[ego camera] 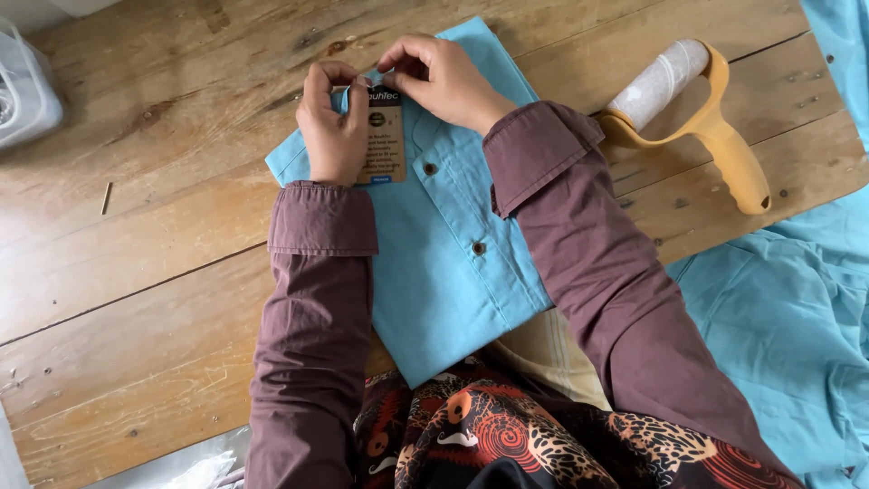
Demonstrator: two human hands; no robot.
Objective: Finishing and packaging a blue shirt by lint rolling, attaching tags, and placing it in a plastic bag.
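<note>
A folded light-blue shirt (453,244) with dark buttons lies on the wooden floor (154,235) in front of me. A brown paper hang tag (384,134) rests near its collar. My left hand (331,127) pinches the top of the tag and the collar edge. My right hand (441,80) meets it from the other side, fingertips closed on the same spot at the tag's top. Both of my sleeves are maroon.
A lint roller (697,113) with a yellow handle lies to the right of the shirt. More light-blue fabric (787,317) spreads at the right. A white plastic object (23,86) sits at the far left. Clear plastic wrap (181,466) lies at the bottom left.
</note>
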